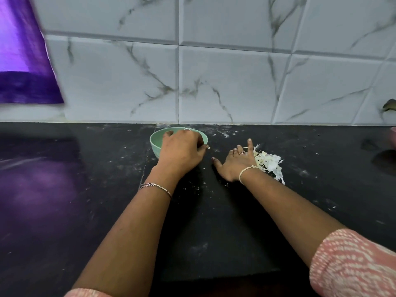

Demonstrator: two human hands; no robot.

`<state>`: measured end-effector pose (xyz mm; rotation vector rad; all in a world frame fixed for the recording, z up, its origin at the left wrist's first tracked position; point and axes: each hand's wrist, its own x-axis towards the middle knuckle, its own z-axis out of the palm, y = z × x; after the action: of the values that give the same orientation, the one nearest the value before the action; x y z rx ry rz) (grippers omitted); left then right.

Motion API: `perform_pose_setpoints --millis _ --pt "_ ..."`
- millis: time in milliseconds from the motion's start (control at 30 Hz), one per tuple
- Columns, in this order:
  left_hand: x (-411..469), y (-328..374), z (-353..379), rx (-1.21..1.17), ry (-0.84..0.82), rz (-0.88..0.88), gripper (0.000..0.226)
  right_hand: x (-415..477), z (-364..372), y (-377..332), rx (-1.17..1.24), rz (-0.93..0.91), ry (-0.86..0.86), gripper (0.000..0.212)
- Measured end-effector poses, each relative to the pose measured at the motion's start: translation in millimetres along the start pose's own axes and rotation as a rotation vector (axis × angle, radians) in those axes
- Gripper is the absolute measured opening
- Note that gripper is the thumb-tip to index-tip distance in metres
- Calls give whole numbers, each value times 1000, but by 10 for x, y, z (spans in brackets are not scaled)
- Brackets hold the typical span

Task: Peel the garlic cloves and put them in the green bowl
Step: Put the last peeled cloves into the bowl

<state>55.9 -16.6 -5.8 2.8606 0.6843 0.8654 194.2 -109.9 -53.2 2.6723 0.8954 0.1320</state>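
A: Where's the green bowl (pixel 154 140)?
B: At the wall, under the left hand (pixel 182 148). Its fingers curl over the rim, and I can't tell if they hold a clove.
A: The right hand (pixel 234 163)?
B: Spread flat on the surface (pixel 85 200), touching the garlic skins (pixel 269 162) to the bowl's right.

Left hand (pixel 182 146) covers green bowl (pixel 155 139); contents hidden. Purple cloth (pixel 23 61) blurred, cut by left edge. Dark shape (pixel 389 106) at right edge: unidentifiable.

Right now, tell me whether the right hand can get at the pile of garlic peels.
Probably yes: the right hand lies flat and open on the countertop right beside the garlic peels, little-finger side toward them, with nothing in between.
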Motion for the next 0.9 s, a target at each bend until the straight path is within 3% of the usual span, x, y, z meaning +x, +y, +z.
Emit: perform_pose_setpoints --millis 100,200,300,400,667,833,900 --pt "-23 21 -15 9 4 -1 26 -147 10 175 -58 -4 106 83" --pt "-40 58 -19 9 23 -22 30 -213 14 289 65 -104 250 67" --pt "-36 59 6 0 66 -48 31 -200 2 54 239 -321 96 62" --pt "-9 37 40 3 100 -61 33 -42 -9 -253 321 -384 59 60" --pt "21 -8 43 24 91 -60 32 420 -27 -258 203 -187 40 72" --pt "10 -16 27 16 78 -71 31 256 -36 -25 112 -56 -18 85" --pt "9 -23 12 0 66 -73 31 89 -133 108 -17 -58 -15 81"
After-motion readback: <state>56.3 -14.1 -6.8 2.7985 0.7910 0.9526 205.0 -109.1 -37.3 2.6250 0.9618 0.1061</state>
